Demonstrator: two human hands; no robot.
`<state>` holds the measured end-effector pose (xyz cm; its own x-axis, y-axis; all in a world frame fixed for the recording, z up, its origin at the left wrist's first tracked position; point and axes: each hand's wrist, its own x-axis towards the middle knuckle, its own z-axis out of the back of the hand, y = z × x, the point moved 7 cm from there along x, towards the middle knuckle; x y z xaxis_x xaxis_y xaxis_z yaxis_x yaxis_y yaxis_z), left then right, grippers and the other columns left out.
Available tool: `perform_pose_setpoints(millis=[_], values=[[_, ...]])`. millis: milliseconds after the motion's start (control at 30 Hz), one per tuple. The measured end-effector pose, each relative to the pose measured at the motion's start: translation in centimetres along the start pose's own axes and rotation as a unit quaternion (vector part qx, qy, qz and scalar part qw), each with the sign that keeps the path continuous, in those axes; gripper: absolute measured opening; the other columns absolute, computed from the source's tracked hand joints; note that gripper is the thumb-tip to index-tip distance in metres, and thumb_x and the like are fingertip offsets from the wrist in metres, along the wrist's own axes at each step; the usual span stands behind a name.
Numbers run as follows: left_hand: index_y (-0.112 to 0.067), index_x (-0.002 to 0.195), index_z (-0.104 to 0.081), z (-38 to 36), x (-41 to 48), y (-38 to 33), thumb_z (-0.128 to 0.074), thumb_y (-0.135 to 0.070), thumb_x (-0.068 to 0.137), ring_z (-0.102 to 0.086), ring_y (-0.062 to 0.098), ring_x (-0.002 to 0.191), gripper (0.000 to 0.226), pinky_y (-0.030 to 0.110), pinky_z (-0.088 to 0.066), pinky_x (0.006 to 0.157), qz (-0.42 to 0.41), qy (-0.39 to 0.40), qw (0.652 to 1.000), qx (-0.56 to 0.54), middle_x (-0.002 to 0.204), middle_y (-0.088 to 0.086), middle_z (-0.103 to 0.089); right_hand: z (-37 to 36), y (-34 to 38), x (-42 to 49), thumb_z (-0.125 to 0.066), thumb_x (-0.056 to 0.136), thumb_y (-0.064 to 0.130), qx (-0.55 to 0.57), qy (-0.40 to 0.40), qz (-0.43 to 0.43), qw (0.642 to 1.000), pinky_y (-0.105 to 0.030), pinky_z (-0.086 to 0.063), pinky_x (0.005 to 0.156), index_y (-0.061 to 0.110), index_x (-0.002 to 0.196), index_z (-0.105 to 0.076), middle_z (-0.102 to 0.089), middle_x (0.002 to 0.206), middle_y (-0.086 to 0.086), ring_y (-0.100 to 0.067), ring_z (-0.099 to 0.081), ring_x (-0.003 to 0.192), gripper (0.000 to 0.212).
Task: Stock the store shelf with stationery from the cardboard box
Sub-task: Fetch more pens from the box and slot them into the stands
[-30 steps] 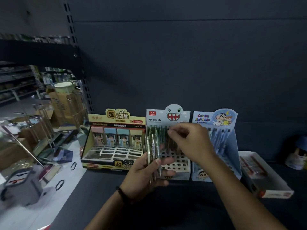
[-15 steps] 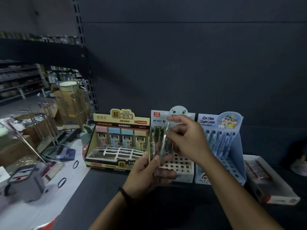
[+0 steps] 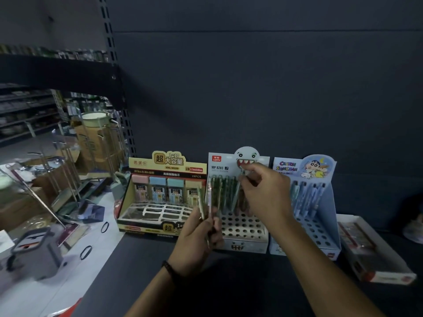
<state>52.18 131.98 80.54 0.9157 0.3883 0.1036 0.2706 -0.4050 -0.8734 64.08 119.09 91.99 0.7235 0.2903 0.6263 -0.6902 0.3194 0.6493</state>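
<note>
Above the stand (image 3: 240,234), the right hand (image 3: 265,195) pinches a seemingly light, stiff, slick pen (image 3: 237,197) near its top; the left hand (image 3: 199,239) grips spare pens (image 3: 203,207).

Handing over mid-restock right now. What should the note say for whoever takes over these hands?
Left hand: grips a bundle of pens, upright, in front of the monster-face rack.
Right hand: pinches a single pen by its top, over the rack's holes.
Done: standing pens fill the rack's back rows.
Left: seat the single pen, then the bundle; the front holes are empty. The source box cannot be picked out.
</note>
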Motion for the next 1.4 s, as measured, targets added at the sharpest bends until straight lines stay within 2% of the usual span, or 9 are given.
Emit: perform_pose_setpoints(millis=[133,333,600,700,800,867,1033,1267,1400], values=[[-0.005,0.134,-0.053,-0.2,-0.3,-0.5,-0.038,-0.003,0.111,-0.067,0.026,0.079,0.027,0.039,-0.052,0.072,-0.008,-0.014,0.998,0.062,0.101,0.017,-0.072,-0.7,0.6,-0.2,-0.076,0.096,0.022,-0.032,0.005,0.02,0.999,-0.029,-0.061,0.092,0.023,0.124,-0.077,-0.08,0.105,0.006,0.0,-0.068,0.086,0.027],[-0.011,0.135,-0.052,-0.3,-0.2,-0.6,-0.038,-0.009,0.112,-0.074,0.032,0.093,0.027,0.039,-0.06,0.078,0.013,-0.01,0.999,0.042,0.126,0.019,-0.073,-1.8,0.7,-0.3,-0.074,0.098,0.021,-0.07,0.041,0.022,0.996,-0.024,-0.057,0.093,0.023,0.126,-0.076,-0.079,0.11,0.006,0.0,-0.065,0.086,0.028],[0.0,0.127,-0.058,-0.1,0.0,-0.3,-0.038,-0.011,0.112,-0.076,0.033,0.089,0.028,0.039,-0.064,0.078,0.018,-0.034,0.999,0.0,0.103,0.018,-0.076,-3.1,-0.1,-0.1,-0.062,0.103,0.02,-0.115,0.136,-0.002,0.984,-0.034,-0.064,0.083,0.025,0.126,-0.076,-0.081,0.107,0.005,-0.007,-0.074,0.079,0.027],[0.0,0.124,-0.061,-0.3,-0.1,-0.4,-0.039,-0.013,0.111,-0.075,0.032,0.087,0.029,0.039,-0.064,0.078,0.019,-0.021,1.0,0.003,0.095,0.018,-0.075,-2.5,0.4,-0.3,-0.06,0.106,0.023,-0.073,0.133,0.007,0.988,-0.015,-0.055,0.059,0.027,0.129,-0.074,-0.079,0.094,0.01,0.0,-0.065,0.056,0.027],[0.001,0.125,-0.06,-0.5,-0.1,-0.3,-0.039,-0.014,0.111,-0.075,0.029,0.086,0.029,0.036,-0.063,0.075,0.026,-0.007,0.999,0.023,0.104,0.018,-0.076,-1.9,0.4,-0.8,-0.066,0.103,0.034,0.023,0.114,-0.011,0.993,-0.01,-0.049,0.069,0.032,0.128,-0.074,-0.076,0.101,0.017,0.008,-0.067,0.075,0.026],[0.001,0.125,-0.058,-0.7,-0.1,0.0,-0.04,-0.014,0.111,-0.075,0.03,0.086,0.028,0.036,-0.062,0.074,0.033,0.001,0.999,0.031,0.108,0.018,-0.076,-1.9,0.4,-1.1,-0.073,0.098,0.037,0.075,0.126,-0.027,0.989,-0.013,-0.052,0.077,0.037,0.123,-0.076,-0.076,0.098,0.019,0.007,-0.069,0.087,0.025],[0.001,0.129,-0.058,-1.2,-0.2,0.5,-0.041,-0.013,0.11,-0.075,0.027,0.08,0.029,0.034,-0.061,0.072,0.041,0.037,0.998,0.04,0.114,0.021,-0.076,-2.2,0.4,-1.9,-0.082,0.092,0.019,0.171,0.166,-0.058,0.969,-0.04,-0.064,0.082,0.026,0.121,-0.074,-0.078,0.082,0.004,-0.011,-0.075,0.071,0.032],[-0.017,0.14,-0.06,-0.4,0.1,0.6,-0.04,-0.018,0.11,-0.074,0.034,0.088,0.035,0.04,-0.058,0.075,0.028,0.029,0.997,0.062,0.121,0.017,-0.075,2.2,-0.3,-1.1,-0.083,0.091,0.012,0.189,0.017,-0.023,0.982,-0.027,-0.061,0.066,0.028,0.121,-0.074,-0.074,0.072,0.003,-0.014,-0.074,0.067,0.035],[-0.007,0.141,-0.06,-0.2,0.4,1.1,-0.039,-0.012,0.11,-0.035,0.013,0.059,0.039,0.024,-0.03,0.056,0.053,0.023,0.998,-0.022,0.072,0.002,-0.049,3.6,-2.7,-1.1,-0.083,0.091,0.017,0.148,-0.051,-0.012,0.988,-0.044,-0.066,0.069,0.031,0.109,-0.078,-0.077,0.076,0.006,-0.014,-0.077,0.071,0.023]])
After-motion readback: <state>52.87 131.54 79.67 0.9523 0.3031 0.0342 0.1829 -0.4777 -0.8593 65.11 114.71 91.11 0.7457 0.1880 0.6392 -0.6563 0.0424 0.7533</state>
